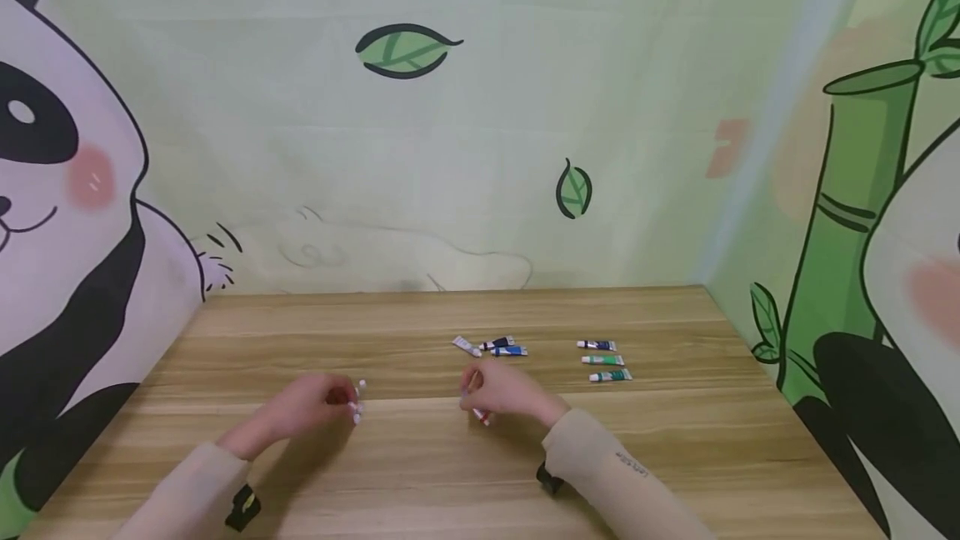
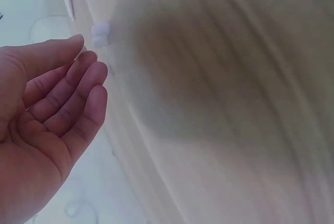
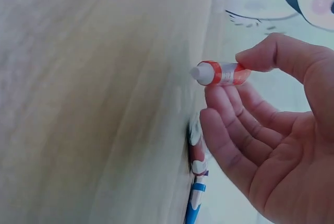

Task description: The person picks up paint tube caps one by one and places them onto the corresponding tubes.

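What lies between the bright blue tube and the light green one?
Nothing: just bare wooden tabletop. The head view shows it, with the bright blue tube left of the gap and the light green tube right of it.

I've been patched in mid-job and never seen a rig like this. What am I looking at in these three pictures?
No machine: these are a person's two bare hands at a wooden table. The widest picture comes from a camera worn on the head, looking forward and down; the other two come from one camera on each wrist.

The right hand holds a small orange-banded tube, white cap outward. A red tube lies near that hand. Farther back lie a pale tube, a dark tube and a blue tube, close together; to their right, a navy tube, a green tube and a teal tube.

The left hand is beside small white pieces; whether it grips one, I can't tell.
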A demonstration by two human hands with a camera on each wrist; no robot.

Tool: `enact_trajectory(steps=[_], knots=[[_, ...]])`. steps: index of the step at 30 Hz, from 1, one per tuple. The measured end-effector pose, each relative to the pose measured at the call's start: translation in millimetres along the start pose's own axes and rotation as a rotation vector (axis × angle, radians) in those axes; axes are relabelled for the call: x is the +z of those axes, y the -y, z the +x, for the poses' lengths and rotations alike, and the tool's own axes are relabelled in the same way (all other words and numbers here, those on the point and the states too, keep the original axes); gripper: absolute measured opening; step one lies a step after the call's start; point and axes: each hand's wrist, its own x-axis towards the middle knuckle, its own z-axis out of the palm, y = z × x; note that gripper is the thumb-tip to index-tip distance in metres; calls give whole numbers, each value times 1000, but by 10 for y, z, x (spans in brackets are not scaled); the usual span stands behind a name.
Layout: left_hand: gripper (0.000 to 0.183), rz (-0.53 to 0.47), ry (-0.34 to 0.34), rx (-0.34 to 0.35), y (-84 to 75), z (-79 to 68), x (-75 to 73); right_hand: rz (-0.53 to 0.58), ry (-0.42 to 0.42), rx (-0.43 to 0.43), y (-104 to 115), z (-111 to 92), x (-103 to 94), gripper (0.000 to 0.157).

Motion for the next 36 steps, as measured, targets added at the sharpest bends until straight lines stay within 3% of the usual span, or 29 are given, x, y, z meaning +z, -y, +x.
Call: enact_trajectory(steps=[8,20,24,31,36], knots=[[4,-18,-12,-4,-78,42,-227,134,-67,-54,-26,25,-162,24],[8,36,-91,-48,-188,62,-720,334,-125,-20,69,32,-403,32],[10,43,-118,-64,-287,53,-911,355,-175,-25,133,46,-530,32],[14,102,-189,-56,-504,37,-1236,389,-282,-112,292,60,-827,27],[16,153,-246,-72,-634,54,-1385,413,-368,-138,437,22,-1043,27]])
